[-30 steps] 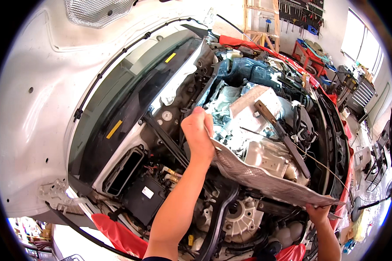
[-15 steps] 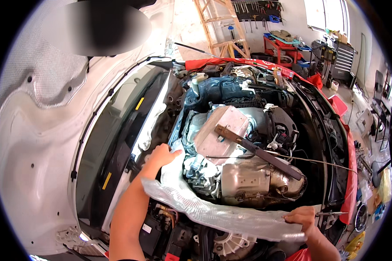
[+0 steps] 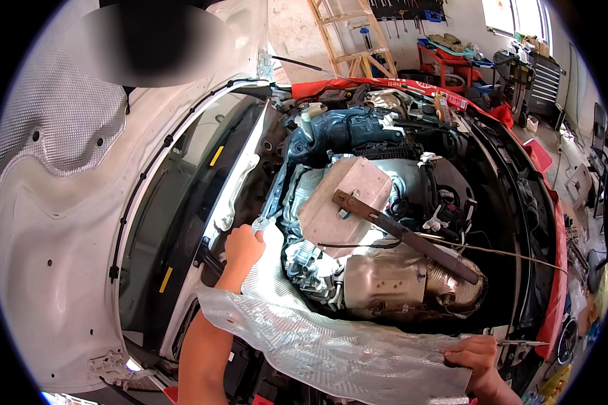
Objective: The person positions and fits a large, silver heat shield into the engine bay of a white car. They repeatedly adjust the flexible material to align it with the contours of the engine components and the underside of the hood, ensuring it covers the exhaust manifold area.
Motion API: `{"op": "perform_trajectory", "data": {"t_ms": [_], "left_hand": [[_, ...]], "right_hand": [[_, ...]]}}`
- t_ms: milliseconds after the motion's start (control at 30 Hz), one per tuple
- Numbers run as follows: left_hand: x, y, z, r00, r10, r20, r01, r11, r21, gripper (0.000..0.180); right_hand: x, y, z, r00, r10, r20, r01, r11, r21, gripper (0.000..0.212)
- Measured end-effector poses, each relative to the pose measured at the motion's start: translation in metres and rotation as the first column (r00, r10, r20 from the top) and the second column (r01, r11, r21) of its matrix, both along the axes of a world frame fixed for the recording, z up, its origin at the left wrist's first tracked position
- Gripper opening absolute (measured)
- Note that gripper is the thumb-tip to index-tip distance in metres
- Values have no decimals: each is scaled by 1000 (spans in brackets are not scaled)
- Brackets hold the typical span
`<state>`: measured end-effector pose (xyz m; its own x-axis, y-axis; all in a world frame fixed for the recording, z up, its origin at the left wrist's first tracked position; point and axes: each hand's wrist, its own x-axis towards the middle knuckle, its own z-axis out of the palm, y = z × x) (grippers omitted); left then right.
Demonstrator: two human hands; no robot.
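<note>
A silvery, textured foil insulation sheet hangs across the near side of the engine bay, its lower part draped over the parts below. My left hand is closed on the sheet's far left corner, beside the windscreen cowl. Fingers of my right hand pinch its right end near the front of the car. Between and beyond my hands sits the engine, with a bronze-coloured metal heat shield. A flat pinkish-grey plate lies on top, and a long dark, rusty bar slants across it.
The raised hood fills the left side. A red fender cover lines the front edge. A thin cable crosses the right of the bay. A wooden ladder, red cart and tool cabinet stand behind.
The foil sheet has spread wider and lower, covering more of the parts nearest me. My left hand has moved slightly left with its corner; my right hand still grips the other end.
</note>
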<state>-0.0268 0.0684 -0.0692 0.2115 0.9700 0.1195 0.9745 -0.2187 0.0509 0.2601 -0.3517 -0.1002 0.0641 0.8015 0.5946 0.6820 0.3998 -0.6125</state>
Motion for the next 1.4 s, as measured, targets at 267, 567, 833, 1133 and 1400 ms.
{"op": "perform_trajectory", "data": {"t_ms": [267,567,833,1133,1400], "left_hand": [[3,-1,-3,996,63,-63,-62,998,28,38],[6,21,-17,997,66,-40,-62,994,93,26],[13,32,-2,999,37,14,-37,998,-42,27],[12,27,-16,999,5,37,-5,1000,17,27],[-4,6,-14,994,68,-81,-65,997,37,30]], "right_hand": [[20,25,8,999,32,-22,-32,999,5,15],[26,42,9,984,-32,-177,23,998,-52,21],[11,26,5,996,79,50,-82,995,61,17],[-24,-20,14,974,41,224,-39,999,-13,12],[-8,-1,20,986,78,145,-75,997,-23,10]]}}
